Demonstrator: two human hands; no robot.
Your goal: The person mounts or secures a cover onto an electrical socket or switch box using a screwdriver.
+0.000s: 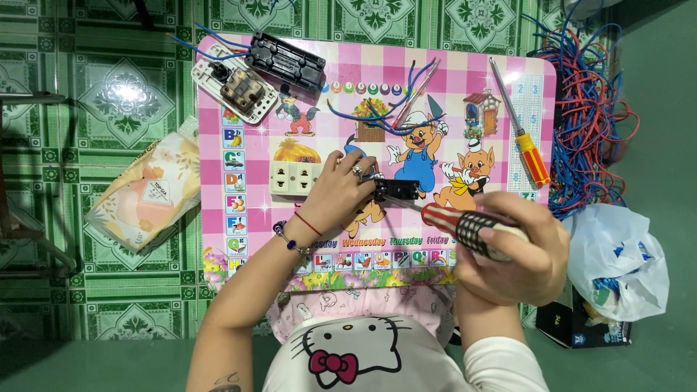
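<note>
Socket module [397, 190], small and black, sits mid-table on the pink table [508, 54], just right of the cream outlet [295, 177]. Left hand [341, 192] pins it from the outlet side, fingers curled and pressed onto its left end. Right hand [519, 254] is wrapped tight around the red-striped screwdriver [468, 229], whose shaft runs left to the module's right edge; tip contact is too small to confirm. Main risk: the tip slipping off and skidding toward the left fingertips, since they sit directly in line with the shaft. The low shaft angle makes cam-out likelier. The module is held down by finger pressure alone, so side load could rotate or kick it toward the outlet. Blue wires [377, 109] lie beyond the module and could snag if it slides. A second screwdriver [524, 138], far right of the module, is clear of the work.
</note>
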